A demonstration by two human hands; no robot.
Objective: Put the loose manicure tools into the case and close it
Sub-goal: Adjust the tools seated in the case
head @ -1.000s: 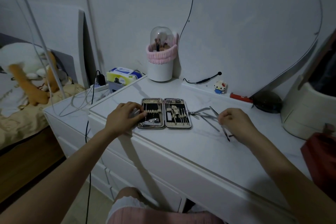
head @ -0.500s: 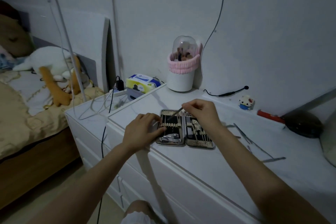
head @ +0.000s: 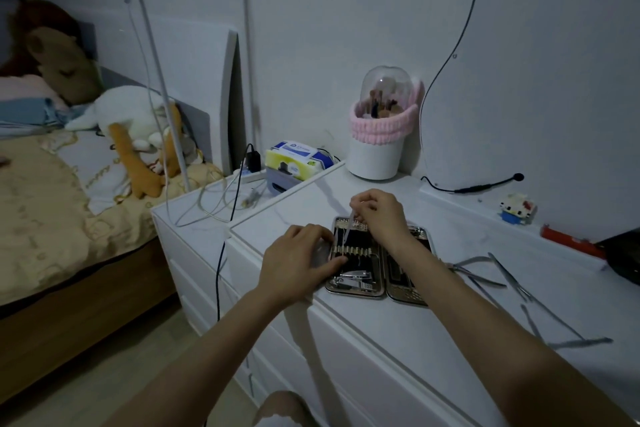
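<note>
The manicure case (head: 356, 290) lies open flat on the white dresser, its two halves side by side. My right hand (head: 379, 215) hovers over the left half and pinches a thin metal tool (head: 347, 231), whose lower end reaches the strap row in that half. My left hand (head: 298, 258) rests on the case's left edge, its thumb on the strap row. A nail clipper (head: 353, 277) sits in the left half. Several loose metal tools (head: 502, 279) lie scattered on the dresser to the right of the case.
A white brush holder (head: 377, 146) with a clear dome stands at the back by the wall. A tissue pack (head: 298, 158), charger cables (head: 221, 198), a small toy figure (head: 517, 208) and a red object (head: 568, 241) are nearby. A bed (head: 52, 204) lies at left.
My right hand has carried a thin tool from the loose pile over to the case's left half and tilted it upright into the strap row. My view has shifted left.
</note>
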